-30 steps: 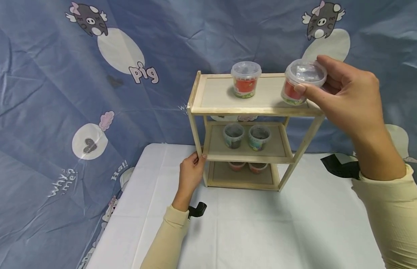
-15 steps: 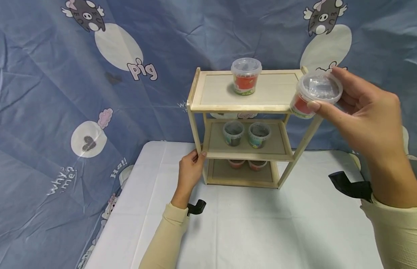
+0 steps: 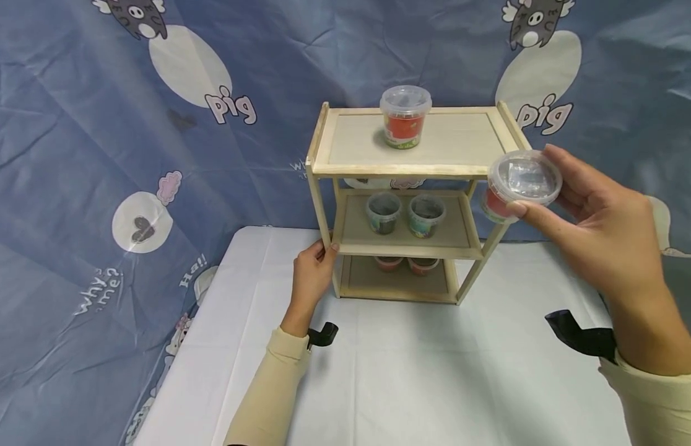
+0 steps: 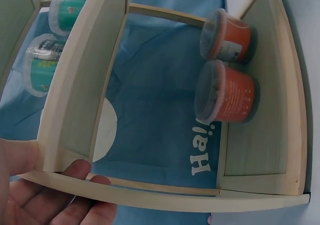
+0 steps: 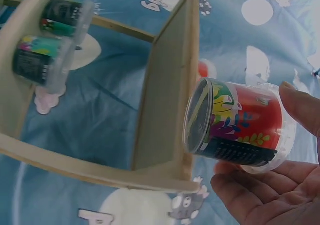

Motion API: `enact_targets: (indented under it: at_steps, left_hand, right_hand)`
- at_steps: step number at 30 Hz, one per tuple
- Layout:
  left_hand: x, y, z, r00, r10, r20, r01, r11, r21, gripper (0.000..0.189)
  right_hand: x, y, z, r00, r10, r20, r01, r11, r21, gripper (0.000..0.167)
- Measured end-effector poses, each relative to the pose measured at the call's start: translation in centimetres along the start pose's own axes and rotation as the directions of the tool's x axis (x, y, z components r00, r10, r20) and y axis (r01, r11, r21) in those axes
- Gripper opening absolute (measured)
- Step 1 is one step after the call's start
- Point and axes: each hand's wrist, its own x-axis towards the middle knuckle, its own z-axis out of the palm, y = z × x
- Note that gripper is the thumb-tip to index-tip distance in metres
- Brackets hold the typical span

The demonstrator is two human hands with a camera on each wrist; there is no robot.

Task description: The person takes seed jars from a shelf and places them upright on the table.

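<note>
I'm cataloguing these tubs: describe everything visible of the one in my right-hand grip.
The tub is round and looks like clear plastic, wider at its clear lid, which is on. Its label is red with coloured leaf shapes and a dark strip of fine print. It is in the air, tilted, lid upward, at the front right corner of the wooden rack. The right-hand grip holds it near the lid. I cannot tell whether it touches the rack.

In the head view, the middle shelf point(image 3: 407, 251) partly hides the two lower tubs point(image 3: 388, 264).
</note>
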Motion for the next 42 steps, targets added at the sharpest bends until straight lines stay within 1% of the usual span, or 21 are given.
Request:
enact_targets:
  at_steps: [9,13,17,20,26,31,34,37,42]
  left_hand:
    - [0.1,-0.2,0.1,1.000,0.020,-0.014,-0.020,1.000,0.002,0.032]
    - [0.0,-0.3,0.1,1.000,0.008,-0.003,-0.008,1.000,-0.001,0.032]
    - [0.0,-0.2,0.1,1.000,0.006,-0.013,-0.006,1.000,-0.010,0.031]
    - [0.1,0.0,0.1,1.000,0.010,-0.017,-0.010,1.000,-0.017,0.032]
    - [0.3,0.1,0.4,1.000,0.000,0.015,0.000,0.999,-0.032,0.035]
    - [0.1,0.1,0.4,1.000,-0.007,0.013,0.008,0.999,-0.038,0.035]
    - [0.0,0.1,0.3,1.000,-0.008,0.005,0.008,0.999,-0.031,0.035]
    - [0.0,0.0,0.2,1.000,-0.013,0.001,0.013,1.000,-0.028,0.035]
    - [-0.1,-0.1,0.2,1.000,-0.023,0.006,0.023,0.999,-0.023,0.036]
  right_hand:
    - [-3.2,2.5,0.0,0.995,0.086,0.059,-0.083,0.995,-0.056,0.081]
    - [-5.2,3.6,-0.1,0.990,0.120,0.070,-0.113,0.990,-0.089,0.081]
    - [-7.5,4.5,0.1,0.984,0.155,0.082,-0.146,0.983,-0.112,0.082]
    - [-9.4,5.3,0.5,0.981,0.177,0.075,-0.170,0.981,-0.097,0.081]
    - [-13.7,7.5,2.1,0.973,0.227,0.027,-0.225,0.971,-0.079,0.083]
    - [-16.9,9.2,3.1,0.959,0.282,0.015,-0.280,0.956,-0.085,0.084]
    - [-18.4,9.7,3.4,0.947,0.323,0.006,-0.320,0.941,-0.113,0.084]
    - [-19.5,9.9,3.7,0.933,0.360,-0.007,-0.358,0.925,-0.127,0.084]
    - [-21.0,10.3,4.0,0.920,0.392,-0.014,-0.390,0.909,-0.146,0.083]
